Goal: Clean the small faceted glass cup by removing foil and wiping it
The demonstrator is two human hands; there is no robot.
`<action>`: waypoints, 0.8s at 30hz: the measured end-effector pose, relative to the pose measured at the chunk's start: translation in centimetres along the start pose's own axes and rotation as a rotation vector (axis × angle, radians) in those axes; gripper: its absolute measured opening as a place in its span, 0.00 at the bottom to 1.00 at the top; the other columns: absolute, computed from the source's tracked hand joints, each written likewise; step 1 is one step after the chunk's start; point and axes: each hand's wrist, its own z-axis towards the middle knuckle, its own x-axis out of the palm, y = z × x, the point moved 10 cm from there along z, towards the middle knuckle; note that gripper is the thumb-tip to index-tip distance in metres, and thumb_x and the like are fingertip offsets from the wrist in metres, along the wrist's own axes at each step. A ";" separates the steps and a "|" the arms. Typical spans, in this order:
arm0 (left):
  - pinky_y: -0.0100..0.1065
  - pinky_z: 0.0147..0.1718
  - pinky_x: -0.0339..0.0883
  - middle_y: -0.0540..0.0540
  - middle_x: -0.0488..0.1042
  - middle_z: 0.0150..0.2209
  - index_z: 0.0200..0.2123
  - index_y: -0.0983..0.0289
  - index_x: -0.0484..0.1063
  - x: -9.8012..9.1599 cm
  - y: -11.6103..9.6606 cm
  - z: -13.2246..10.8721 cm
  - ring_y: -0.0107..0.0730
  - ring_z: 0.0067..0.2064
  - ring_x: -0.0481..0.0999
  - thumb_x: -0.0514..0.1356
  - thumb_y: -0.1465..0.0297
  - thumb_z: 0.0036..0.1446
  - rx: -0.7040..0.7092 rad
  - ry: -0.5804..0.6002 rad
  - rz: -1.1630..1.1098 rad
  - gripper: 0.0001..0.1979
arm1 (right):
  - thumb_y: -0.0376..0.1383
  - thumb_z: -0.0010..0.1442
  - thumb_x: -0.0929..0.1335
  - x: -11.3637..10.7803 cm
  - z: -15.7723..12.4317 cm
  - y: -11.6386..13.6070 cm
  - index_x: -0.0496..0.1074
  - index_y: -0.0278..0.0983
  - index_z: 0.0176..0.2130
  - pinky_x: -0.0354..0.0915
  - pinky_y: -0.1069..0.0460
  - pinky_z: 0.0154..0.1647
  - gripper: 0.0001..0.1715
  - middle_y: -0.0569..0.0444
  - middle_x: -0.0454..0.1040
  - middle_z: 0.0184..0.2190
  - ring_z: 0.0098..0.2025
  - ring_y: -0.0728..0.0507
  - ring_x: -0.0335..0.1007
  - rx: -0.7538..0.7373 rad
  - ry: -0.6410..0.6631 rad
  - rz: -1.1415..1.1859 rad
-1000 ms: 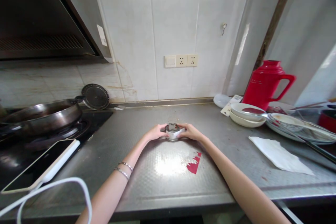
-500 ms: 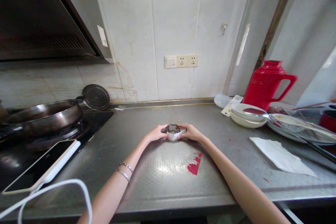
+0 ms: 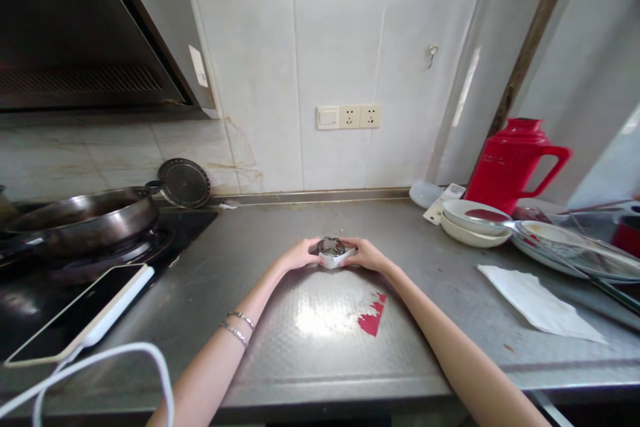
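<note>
1. L grip point(image 3: 301, 255) was narrow, closed on L side of a small silvery item point(image 3: 332, 258); two bracelets point(image 3: 235, 329) on that forearm.
2. R grip point(image 3: 367, 254) was likewise narrow, holding item's R side, approx. level w/ L grip.
3. Item sat between both, mid tabletop point(image 3: 300, 373): dark, wavy rim on top, paler side facing near edge; too small to ID. Resting on surface or just above, couldn't tell.
4. Red scrap point(image 3: 370, 325), jagged along one side, lay flat nearer the front edge, a bit R of item, apart from both hands.
5. Far L: pan point(image 3: 100, 220) on hob point(image 3: 193, 227), round lid point(image 3: 185, 183) tilted vs. wall behind; phone point(image 3: 70, 317) nearer, white cable point(image 3: 150, 347) running off it.
6. Far R: napkin point(image 3: 540, 303) flat, stacked bowls point(image 3: 473, 233) behind it, red flask point(image 3: 510, 167) upright farther back.
7. Wall behind: switch/socket strip point(image 3: 349, 117), approx. above item.
</note>
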 end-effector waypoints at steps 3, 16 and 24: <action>0.39 0.55 0.59 0.57 0.73 0.53 0.53 0.63 0.70 0.1 -0.1 0.0 0.43 0.53 0.71 0.67 0.70 0.44 0.007 0.011 -0.039 0.30 | 0.42 0.41 0.77 0.0 0.0 0.1 0.71 0.36 0.52 0.60 0.43 0.56 0.39 0.48 0.74 0.50 0.53 0.34 0.69 0.002 0.005 0.009; 0.47 0.64 0.42 0.69 0.47 0.67 0.67 0.63 0.44 0.1 1.7 -0.8 0.51 0.67 0.49 0.74 0.63 0.30 -0.185 0.003 -0.110 0.63 | 0.44 0.46 0.72 -2.7 -0.6 0.4 0.77 0.36 0.28 0.61 0.53 0.32 0.14 0.54 0.77 0.26 0.31 0.44 0.70 0.030 0.044 -0.294; 0.46 0.63 0.49 0.63 0.62 0.61 0.58 0.64 0.63 -5.0 -1.7 -1.8 0.45 0.63 0.60 0.67 0.63 0.48 0.010 -0.339 -0.131 0.34 | 0.53 0.49 0.69 -4.8 -0.6 2.8 0.75 0.33 0.26 0.55 0.55 0.22 0.24 0.56 0.72 0.20 0.23 0.48 0.66 0.052 -0.131 -0.017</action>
